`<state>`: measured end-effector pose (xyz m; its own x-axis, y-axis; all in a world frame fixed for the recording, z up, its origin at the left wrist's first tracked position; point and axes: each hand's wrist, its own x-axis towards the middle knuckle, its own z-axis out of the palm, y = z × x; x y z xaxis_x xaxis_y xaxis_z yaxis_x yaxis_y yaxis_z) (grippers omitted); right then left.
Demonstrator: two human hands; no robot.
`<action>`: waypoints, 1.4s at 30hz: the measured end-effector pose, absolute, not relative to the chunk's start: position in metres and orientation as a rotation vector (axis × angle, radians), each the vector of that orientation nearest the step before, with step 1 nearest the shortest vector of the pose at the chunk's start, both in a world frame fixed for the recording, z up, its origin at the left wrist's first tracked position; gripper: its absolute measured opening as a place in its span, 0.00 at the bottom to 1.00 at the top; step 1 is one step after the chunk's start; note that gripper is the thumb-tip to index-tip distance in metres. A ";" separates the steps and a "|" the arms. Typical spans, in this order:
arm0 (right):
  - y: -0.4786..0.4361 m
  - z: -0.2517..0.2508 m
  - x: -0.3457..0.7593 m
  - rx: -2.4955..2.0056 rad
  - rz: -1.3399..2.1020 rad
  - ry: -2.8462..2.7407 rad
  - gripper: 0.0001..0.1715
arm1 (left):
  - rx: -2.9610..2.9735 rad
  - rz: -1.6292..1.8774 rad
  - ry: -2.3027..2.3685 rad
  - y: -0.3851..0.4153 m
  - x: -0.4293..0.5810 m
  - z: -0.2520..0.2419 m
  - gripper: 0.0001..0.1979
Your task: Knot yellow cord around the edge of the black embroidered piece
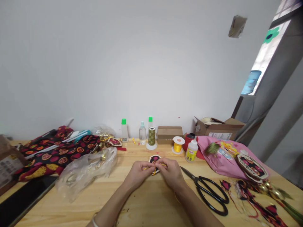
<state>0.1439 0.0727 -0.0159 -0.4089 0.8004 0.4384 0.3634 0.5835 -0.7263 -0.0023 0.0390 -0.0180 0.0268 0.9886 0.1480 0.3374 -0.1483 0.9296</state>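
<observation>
My left hand (138,171) and my right hand (170,171) meet over the middle of the wooden table (146,201). Both pinch a thin yellow cord (154,169), each gripping one side of it. The cord sits against a small dark fabric piece with red and orange dots (155,159), held just beyond my fingertips. All fingers are closed.
Black scissors (208,189) lie right of my right hand. A clear plastic bag (85,171) and patterned dark fabric (59,153) lie left. Behind stand glue bottles (191,151), an olive thread spool (151,137), a yellow cord spool (178,145), cardboard boxes (169,135) and pink cloth (222,156).
</observation>
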 end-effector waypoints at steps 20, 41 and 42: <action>0.082 -0.017 0.146 -1.003 1.392 -1.578 0.19 | 1.615 1.093 1.504 0.035 0.002 -0.016 0.13; 0.066 -0.019 0.135 -0.985 0.827 -1.996 0.13 | 1.316 1.184 1.224 0.037 0.003 -0.012 0.13; 0.066 -0.018 0.136 -0.998 0.717 -2.033 0.12 | 1.322 1.171 1.234 0.037 0.003 -0.013 0.14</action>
